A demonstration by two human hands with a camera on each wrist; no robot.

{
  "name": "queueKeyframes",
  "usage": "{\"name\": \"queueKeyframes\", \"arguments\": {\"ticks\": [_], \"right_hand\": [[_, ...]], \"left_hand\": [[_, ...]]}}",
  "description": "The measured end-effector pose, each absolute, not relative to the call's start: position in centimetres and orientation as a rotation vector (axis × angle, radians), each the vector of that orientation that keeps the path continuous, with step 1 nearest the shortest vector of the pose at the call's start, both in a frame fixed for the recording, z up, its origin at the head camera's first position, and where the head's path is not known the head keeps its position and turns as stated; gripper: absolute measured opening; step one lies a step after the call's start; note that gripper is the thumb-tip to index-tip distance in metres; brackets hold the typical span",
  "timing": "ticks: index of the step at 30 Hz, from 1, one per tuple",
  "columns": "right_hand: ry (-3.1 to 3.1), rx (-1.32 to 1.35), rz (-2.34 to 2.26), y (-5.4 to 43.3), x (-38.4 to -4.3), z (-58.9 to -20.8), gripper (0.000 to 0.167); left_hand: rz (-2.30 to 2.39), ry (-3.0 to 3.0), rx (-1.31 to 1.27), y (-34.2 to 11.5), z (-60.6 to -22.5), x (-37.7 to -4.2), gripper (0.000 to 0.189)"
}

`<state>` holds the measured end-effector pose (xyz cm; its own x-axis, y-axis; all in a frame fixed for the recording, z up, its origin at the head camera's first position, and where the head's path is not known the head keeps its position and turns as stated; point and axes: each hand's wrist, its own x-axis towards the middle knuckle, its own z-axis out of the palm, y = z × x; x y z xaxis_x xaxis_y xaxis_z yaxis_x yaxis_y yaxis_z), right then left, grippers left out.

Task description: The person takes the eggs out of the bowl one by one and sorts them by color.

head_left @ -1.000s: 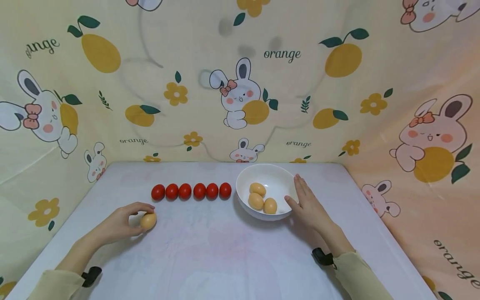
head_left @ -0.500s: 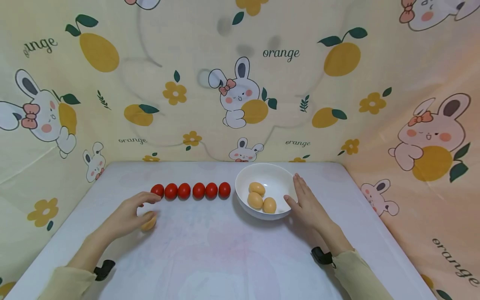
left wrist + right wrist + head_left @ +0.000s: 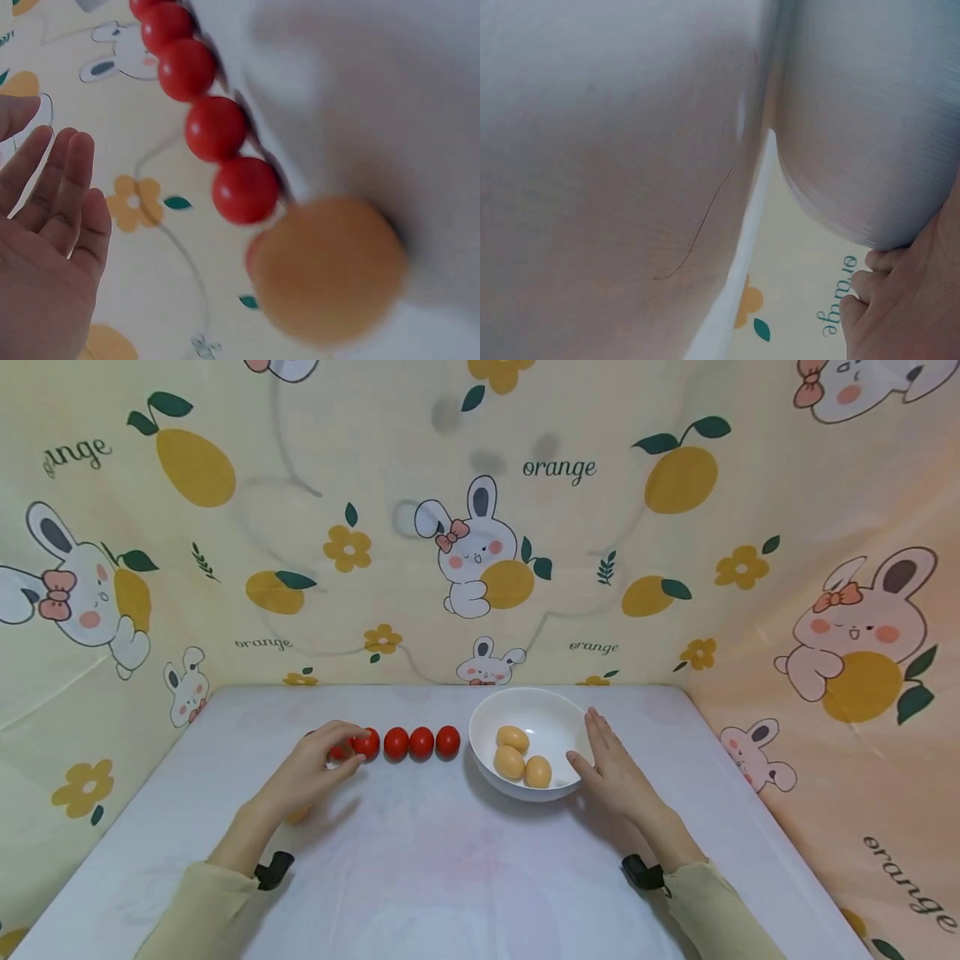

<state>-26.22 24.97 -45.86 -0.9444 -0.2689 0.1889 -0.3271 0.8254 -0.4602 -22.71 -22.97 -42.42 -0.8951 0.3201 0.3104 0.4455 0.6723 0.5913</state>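
My left hand (image 3: 318,768) hovers over the left part of a row of glossy red egg-shaped balls (image 3: 422,742). Its fingers are spread from the thumb, and nothing lies between them; the left wrist view shows the bare palm (image 3: 45,277). A tan egg (image 3: 298,815) lies on the table, mostly hidden under my left wrist; it looms blurred as a tan egg (image 3: 330,270) in the left wrist view. At the right, my right hand (image 3: 618,772) rests straight-fingered against the side of a white bowl (image 3: 558,714), thumb over its rim. Inside are three tan eggs (image 3: 510,762).
The balls stand side by side on the white table (image 3: 450,877), just left of the bowl. A printed cloth (image 3: 360,460) with rabbits and oranges rises behind the table and along both sides.
My left hand has let go of the tan egg, leaving it on the table, and moved right and farther back to the red balls. My right hand stays at the bowl.
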Motion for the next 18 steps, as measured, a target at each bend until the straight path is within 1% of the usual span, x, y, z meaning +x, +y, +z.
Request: {"name": "queueKeyframes", "arguments": {"ticks": [7,14,18], "right_hand": [[-2.901,0.463,0.745,25.0,-26.2,-45.8,0.087],[-2.901,0.468,0.756,25.0,-26.2,-45.7,0.089],[-2.901,0.462,0.751,24.9,-26.2,-45.8,0.087]], "left_hand": [[-1.073,-2.633,-0.724,-19.9,-41.6,-24.0,0.035],[-1.110,-2.615,-0.759,-16.9,-41.1,-25.1,0.037],[-1.112,-2.633,-0.770,-15.2,-41.0,-25.8,0.037]]}}
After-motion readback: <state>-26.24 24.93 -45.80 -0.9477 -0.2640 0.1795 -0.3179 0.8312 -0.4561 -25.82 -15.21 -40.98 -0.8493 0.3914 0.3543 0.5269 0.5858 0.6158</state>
